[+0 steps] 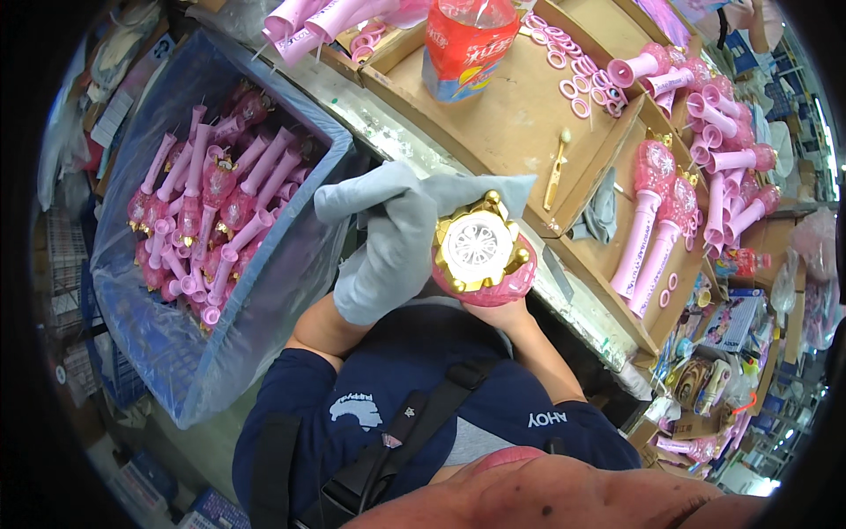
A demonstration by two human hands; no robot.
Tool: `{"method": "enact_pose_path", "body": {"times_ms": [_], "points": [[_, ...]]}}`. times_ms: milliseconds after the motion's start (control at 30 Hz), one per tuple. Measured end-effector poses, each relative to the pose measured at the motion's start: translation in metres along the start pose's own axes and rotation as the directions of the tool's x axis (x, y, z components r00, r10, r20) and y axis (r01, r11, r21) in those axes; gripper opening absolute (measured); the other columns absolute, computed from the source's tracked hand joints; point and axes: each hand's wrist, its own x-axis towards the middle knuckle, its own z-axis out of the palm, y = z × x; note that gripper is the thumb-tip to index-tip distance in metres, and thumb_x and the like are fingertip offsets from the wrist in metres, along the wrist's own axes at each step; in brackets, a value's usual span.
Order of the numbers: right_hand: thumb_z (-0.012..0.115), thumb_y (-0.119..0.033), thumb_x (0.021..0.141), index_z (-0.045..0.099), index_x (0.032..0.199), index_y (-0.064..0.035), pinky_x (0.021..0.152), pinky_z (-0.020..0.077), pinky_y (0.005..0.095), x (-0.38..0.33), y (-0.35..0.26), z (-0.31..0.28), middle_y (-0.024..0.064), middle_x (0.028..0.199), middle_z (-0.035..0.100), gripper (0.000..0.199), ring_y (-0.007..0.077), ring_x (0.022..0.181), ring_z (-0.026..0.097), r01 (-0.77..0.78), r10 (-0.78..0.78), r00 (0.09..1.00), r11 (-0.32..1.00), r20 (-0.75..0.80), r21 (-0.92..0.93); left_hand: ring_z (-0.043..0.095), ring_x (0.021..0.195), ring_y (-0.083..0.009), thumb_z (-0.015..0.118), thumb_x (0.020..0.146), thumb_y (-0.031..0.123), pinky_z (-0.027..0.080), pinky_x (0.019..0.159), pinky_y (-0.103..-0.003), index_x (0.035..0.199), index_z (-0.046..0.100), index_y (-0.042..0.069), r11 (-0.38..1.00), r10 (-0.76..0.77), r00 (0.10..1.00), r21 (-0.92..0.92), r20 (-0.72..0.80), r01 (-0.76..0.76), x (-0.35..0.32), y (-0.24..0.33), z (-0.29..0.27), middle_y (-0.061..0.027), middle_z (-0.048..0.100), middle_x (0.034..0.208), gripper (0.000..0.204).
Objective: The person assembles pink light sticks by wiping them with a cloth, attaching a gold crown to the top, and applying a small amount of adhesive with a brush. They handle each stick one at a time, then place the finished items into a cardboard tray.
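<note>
Close in front of my chest is a pink toy wand (498, 291), its gold crown and round, silvery patterned end (477, 250) facing up. My right hand (495, 312) grips it from below; most of its fingers are hidden behind the translucent pink head. Grey fabric covers my left hand (388, 242), which is bent and closed just left of the crown. From it a pointed flap of grey cloth (485, 187) reaches along the crown's far side. The left fingertips are hidden, and whether they touch the wand cannot be made out.
At left stands a blue bin (308, 115) lined with plastic, holding several pink wands (211, 189). Cardboard trays (502, 132) on the bench hold pink rings (577, 84), a red bag (470, 44), a small gold-handled brush (556, 172), a grey cloth (601, 212) and wands (652, 220).
</note>
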Motion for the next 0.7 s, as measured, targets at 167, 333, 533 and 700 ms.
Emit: {"method": "enact_pose_path", "body": {"times_ms": [167,333,533,700], "points": [[0.077,-0.019,0.066,0.056,0.121,-0.0061,0.078,0.0537,0.0375,-0.020,-0.002,-0.016,0.0159,0.101,0.067,0.060,0.0337,0.092,0.067,-0.142,0.143,0.989,0.988,-0.031,0.055,0.053,0.077,-0.0164,0.052,0.088,0.014,0.043,0.065,-0.032,0.092,0.051,-0.001,0.992,-0.124,0.983,-0.010,0.137,0.127,0.009,-0.001,-0.014,-0.0088,0.054,0.087,0.016],[0.076,-0.027,0.064,0.057,0.107,-0.0100,0.073,0.0528,0.0457,-0.036,-0.014,-0.048,0.0191,0.088,0.066,0.050,0.0396,0.083,0.065,-0.223,0.226,0.974,0.969,0.017,-0.110,0.059,0.071,-0.0301,0.061,0.070,0.002,0.047,0.062,-0.037,0.092,0.055,-0.006,0.209,0.407,0.810,0.820,0.422,-0.533,0.028,-0.009,-0.025,-0.0151,0.056,0.083,0.024],[0.075,-0.030,0.065,0.056,0.109,-0.0082,0.072,0.0526,0.0454,-0.035,-0.016,-0.049,0.0194,0.088,0.067,0.053,0.0400,0.080,0.065,-0.301,0.310,0.950,0.938,0.029,-0.172,0.054,0.087,-0.0223,0.062,0.077,-0.006,0.045,0.075,-0.031,0.092,0.055,0.003,0.997,0.066,0.992,0.022,0.108,-0.069,0.012,-0.030,-0.011,-0.0126,0.052,0.094,0.019],[0.075,-0.035,0.073,0.055,0.116,-0.0076,0.074,0.0526,0.0432,-0.031,-0.022,-0.042,0.0210,0.092,0.066,0.055,0.0402,0.083,0.065,-0.248,0.248,0.968,0.969,0.045,-0.008,0.059,0.092,-0.0160,0.050,0.095,0.009,0.049,0.081,-0.029,0.109,0.057,0.002,0.917,-0.103,0.989,-0.396,-0.109,0.052,0.015,-0.034,-0.016,-0.0072,0.060,0.104,0.017]]}}
